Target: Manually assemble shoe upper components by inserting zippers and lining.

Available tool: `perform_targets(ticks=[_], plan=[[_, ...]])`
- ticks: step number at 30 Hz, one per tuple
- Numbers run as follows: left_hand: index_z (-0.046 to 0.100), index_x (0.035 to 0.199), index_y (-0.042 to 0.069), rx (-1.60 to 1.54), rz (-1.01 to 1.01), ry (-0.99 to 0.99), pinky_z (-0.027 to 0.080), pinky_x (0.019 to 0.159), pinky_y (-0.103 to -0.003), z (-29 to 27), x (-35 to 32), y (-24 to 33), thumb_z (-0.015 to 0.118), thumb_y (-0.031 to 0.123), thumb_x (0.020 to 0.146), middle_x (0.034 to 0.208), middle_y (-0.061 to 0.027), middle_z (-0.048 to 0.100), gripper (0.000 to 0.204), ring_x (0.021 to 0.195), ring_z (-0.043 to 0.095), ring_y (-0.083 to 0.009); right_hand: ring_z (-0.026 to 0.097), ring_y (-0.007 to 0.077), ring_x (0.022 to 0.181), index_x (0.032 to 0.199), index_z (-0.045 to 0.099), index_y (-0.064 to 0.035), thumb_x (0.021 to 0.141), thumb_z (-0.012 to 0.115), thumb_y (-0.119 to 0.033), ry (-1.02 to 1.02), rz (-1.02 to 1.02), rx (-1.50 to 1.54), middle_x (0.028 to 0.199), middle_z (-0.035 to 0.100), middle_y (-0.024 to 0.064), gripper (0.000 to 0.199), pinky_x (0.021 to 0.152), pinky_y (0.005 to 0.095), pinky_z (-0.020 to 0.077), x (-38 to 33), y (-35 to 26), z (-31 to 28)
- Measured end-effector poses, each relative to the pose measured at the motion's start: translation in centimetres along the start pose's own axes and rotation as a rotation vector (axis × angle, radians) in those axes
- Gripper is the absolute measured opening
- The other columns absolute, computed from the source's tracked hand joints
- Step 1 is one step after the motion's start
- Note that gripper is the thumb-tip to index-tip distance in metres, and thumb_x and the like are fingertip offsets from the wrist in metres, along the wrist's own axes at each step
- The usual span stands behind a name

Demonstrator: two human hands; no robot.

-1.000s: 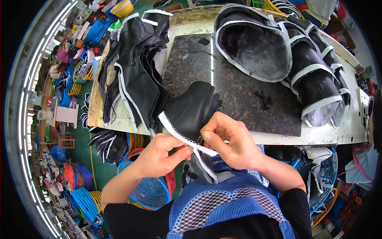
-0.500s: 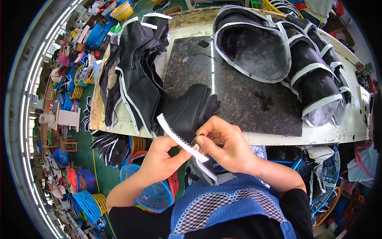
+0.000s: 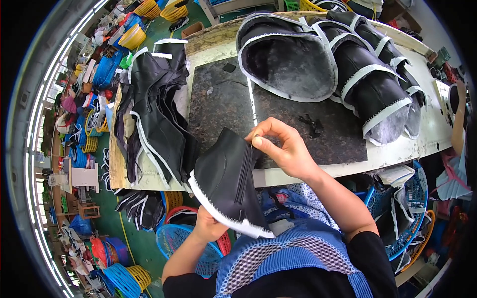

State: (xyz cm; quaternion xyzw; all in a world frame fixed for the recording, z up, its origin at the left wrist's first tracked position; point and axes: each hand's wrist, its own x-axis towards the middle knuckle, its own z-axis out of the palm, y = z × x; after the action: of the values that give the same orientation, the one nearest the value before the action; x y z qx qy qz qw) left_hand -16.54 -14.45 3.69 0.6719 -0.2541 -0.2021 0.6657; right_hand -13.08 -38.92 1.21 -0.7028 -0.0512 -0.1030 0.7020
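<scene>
A black boot upper [image 3: 218, 171] with a white, saw-toothed strip along its lower edge is held up in front of me, over the table's near edge. A dark zip [image 3: 243, 181] runs down its right side. My left hand [image 3: 207, 226] grips the white-edged bottom from below, with most of its fingers hidden behind the upper. My right hand [image 3: 280, 149] is closed in a pinch of thumb and forefinger at the upper's top right corner, near the zip's end. A small dark bit shows between those fingertips, too small to make out.
More black uppers with white edging [image 3: 154, 109] lie piled on the table's left. Several nested, white-edged black pieces [image 3: 375, 87] lie at the back right. A dark work board [image 3: 213, 99] covers the middle. Blue baskets [image 3: 186, 243] stand below the table, left and right.
The upper has been lifted and turned, so its side and zip now face me. My left hand has shifted down to its lower edge; my right hand has moved up and slightly right.
</scene>
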Motion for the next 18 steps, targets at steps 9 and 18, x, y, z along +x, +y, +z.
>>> perform_targets(ticks=[9,18], plan=[[0.043,0.136,-0.008,-0.126,0.035,0.140,0.042,0.103,-0.039,0.7,-0.8,-1.4,0.071,0.008,0.079,0.135,-0.0194,0.052,0.065,0.120,0.055,-0.0273,0.060,0.0119,0.086,0.093,0.063,-0.0012,0.079,0.079,-0.018,-0.185,0.118,0.149,0.089,0.064,0.0059,0.026,0.080,0.0292,0.0472,-1.3,-1.5,1.7],[0.056,0.120,-0.010,0.100,0.169,0.347,0.047,0.092,-0.034,-0.4,-0.9,-3.1,0.069,0.003,0.074,0.118,-0.0179,0.063,0.050,0.102,0.063,-0.0235,0.055,0.0330,0.109,0.110,0.063,-0.0043,0.070,0.079,-0.024,0.265,-0.222,-1.060,0.115,0.060,0.0138,0.048,0.093,0.0419,0.0451,-2.2,1.8,-9.3]])
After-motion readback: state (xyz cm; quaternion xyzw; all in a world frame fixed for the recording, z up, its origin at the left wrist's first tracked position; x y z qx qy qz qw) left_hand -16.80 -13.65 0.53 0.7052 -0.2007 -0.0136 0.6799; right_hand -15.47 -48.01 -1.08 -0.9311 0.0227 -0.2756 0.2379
